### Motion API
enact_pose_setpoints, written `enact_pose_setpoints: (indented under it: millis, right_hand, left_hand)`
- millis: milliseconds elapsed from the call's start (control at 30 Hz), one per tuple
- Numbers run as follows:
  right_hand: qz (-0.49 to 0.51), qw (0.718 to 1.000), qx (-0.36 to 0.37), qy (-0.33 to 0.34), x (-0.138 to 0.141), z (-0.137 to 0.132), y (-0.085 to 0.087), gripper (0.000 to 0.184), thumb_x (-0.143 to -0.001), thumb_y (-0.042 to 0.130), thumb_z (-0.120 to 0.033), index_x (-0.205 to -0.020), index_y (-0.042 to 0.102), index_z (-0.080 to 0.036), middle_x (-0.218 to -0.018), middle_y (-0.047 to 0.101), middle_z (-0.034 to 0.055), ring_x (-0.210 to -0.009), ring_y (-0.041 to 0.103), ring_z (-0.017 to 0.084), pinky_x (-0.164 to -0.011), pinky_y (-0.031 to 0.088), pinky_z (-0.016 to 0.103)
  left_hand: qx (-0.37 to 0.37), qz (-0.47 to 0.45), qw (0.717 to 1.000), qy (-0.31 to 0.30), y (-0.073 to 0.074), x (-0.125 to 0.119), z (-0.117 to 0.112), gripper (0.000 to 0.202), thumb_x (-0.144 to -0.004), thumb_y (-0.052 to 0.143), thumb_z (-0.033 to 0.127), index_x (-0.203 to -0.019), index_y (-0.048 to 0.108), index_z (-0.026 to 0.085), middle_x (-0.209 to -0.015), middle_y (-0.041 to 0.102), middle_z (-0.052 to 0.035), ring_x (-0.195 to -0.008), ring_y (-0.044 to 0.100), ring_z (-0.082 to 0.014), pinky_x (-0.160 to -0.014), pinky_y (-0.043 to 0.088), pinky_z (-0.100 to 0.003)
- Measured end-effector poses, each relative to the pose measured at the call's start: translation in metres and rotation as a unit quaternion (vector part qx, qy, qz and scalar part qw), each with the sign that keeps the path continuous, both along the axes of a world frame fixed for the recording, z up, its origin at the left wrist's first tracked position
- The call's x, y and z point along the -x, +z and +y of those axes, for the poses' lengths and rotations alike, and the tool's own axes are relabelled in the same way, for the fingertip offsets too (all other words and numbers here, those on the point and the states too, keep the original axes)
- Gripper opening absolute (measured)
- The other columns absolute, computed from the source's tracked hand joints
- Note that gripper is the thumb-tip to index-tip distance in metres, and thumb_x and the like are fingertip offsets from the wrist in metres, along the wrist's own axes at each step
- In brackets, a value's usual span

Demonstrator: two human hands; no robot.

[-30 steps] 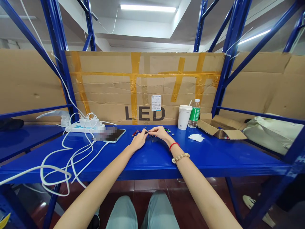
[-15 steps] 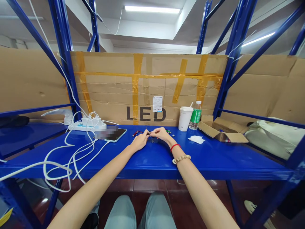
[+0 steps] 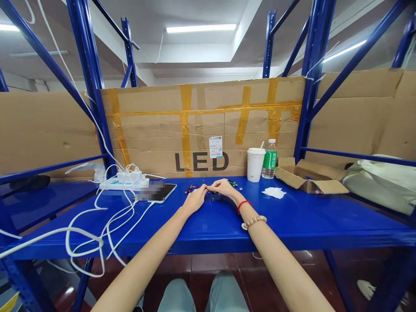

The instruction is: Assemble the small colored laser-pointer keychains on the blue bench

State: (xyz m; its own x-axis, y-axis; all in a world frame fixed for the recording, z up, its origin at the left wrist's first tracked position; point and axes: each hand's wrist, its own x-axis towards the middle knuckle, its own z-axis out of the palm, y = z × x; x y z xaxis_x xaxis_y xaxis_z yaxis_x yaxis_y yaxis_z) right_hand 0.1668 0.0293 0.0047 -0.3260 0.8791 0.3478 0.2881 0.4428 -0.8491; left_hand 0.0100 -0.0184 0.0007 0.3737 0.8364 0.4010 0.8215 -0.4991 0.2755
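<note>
My left hand [image 3: 196,197] and my right hand [image 3: 223,188] meet at the fingertips over the middle of the blue shelf [image 3: 201,225]. Both are closed in a pinch; whatever sits between the fingers is too small and hidden to name. Just left of them lies a small red item [image 3: 191,189]. Beyond my right hand are small green pieces [image 3: 232,183], partly covered by it. Tiny dark pieces [image 3: 213,199] lie on the shelf below the fingers. A red cord and a beaded bracelet circle my right wrist.
At left, white cables [image 3: 100,242] run from a power strip [image 3: 125,183] beside a phone [image 3: 164,193]. Toward the right stand a white cup [image 3: 255,164] and a water bottle [image 3: 269,160], near a crumpled tissue [image 3: 274,192] and an open cardboard box [image 3: 312,177]. A cardboard sheet [image 3: 152,134] closes off the back.
The whole view has shifted, with the shelf lower in the frame. My hands stay together over the same spot, and their fingertips have drawn into closer contact.
</note>
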Motion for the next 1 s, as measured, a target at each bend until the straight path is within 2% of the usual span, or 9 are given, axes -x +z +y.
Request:
enact_pose_setpoints:
  millis: [200, 500, 800, 1000]
  right_hand:
    - [0.003, 1.000, -0.004, -0.005, 0.0014, -0.0007, -0.0016, 0.042, -0.053, 0.066, -0.052, -0.060, 0.064, -0.010, -0.046, 0.049, -0.0022, -0.039, 0.034, 0.004, -0.036, 0.026, 0.018]
    - [-0.017, 1.000, -0.007, -0.019, 0.0022, -0.0028, -0.0015, 0.042, -0.051, 0.066, -0.053, -0.053, 0.059, -0.012, -0.041, 0.044, -0.0038, -0.036, 0.033, 0.004, -0.034, 0.025, 0.018]
    - [-0.020, 0.999, -0.023, -0.015, 0.0019, -0.0026, -0.0019, 0.045, -0.054, 0.062, -0.057, -0.052, 0.057, -0.012, -0.039, 0.044, -0.0038, -0.034, 0.032, 0.003, -0.035, 0.024, 0.018]
    - [-0.035, 0.998, -0.044, -0.022, 0.0007, 0.0052, -0.0083, 0.045, -0.055, 0.062, -0.056, -0.055, 0.060, -0.012, -0.041, 0.046, -0.0029, -0.035, 0.035, 0.004, -0.036, 0.025, 0.018]
  left_hand:
    - [-0.004, -0.005, 1.000, 0.017, -0.0011, -0.0014, 0.0016, 0.024, -0.088, 0.021, 0.030, -0.094, 0.043, 0.023, -0.097, 0.060, -0.0042, -0.093, 0.056, -0.0193, -0.068, 0.041, -0.027]
    - [0.008, -0.029, 0.999, 0.039, 0.0008, -0.0035, 0.0003, 0.022, -0.086, 0.028, 0.033, -0.103, 0.040, 0.025, -0.098, 0.061, -0.0038, -0.097, 0.055, -0.0202, -0.074, 0.042, -0.030]
    - [0.009, -0.027, 0.999, 0.027, 0.0014, -0.0034, 0.0006, 0.023, -0.087, 0.028, 0.030, -0.105, 0.041, 0.027, -0.102, 0.060, -0.0028, -0.098, 0.054, -0.0188, -0.076, 0.041, -0.029]
    - [0.019, -0.010, 0.999, 0.032, 0.0001, -0.0036, 0.0036, 0.022, -0.087, 0.027, 0.029, -0.103, 0.043, 0.027, -0.096, 0.061, -0.0032, -0.092, 0.056, -0.0198, -0.071, 0.042, -0.028]
